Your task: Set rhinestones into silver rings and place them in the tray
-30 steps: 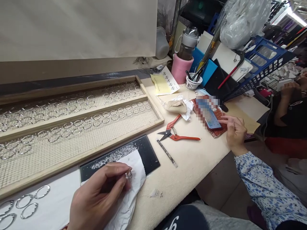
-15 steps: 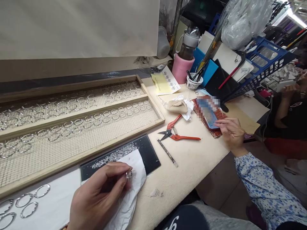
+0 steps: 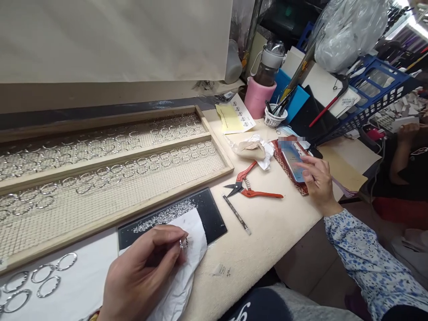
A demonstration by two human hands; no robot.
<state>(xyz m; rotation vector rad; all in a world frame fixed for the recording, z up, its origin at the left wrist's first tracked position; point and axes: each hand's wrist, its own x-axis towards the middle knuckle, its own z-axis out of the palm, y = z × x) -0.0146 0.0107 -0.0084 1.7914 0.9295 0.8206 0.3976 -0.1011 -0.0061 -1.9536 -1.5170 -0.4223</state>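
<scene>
My left hand [image 3: 143,276] is at the bottom left, fingers pinched on a small silver ring [image 3: 183,243] over a crumpled white paper [image 3: 192,254]. The paper lies partly on a black tray [image 3: 210,214] strewn with tiny silver beads [image 3: 167,217]. My right hand [image 3: 317,180], in a blue floral sleeve, rests with its fingers stretched out on a phone [image 3: 292,160] that lies on a red patterned pouch [image 3: 282,162] near the table's right edge.
A long wooden mesh frame [image 3: 214,133] holds rows of silver rings. Loose rings [image 3: 43,278] lie at the bottom left. Red-handled snips [image 3: 250,189] and a thin metal bar [image 3: 236,214] lie mid-table. A pink cup [image 3: 257,96], bottle, blue basket [image 3: 374,98] and another person [image 3: 408,156] are at the right.
My right hand has slid a little up over the phone, fingers now across its screen. The view has shifted slightly. My left hand keeps its pinch on the ring.
</scene>
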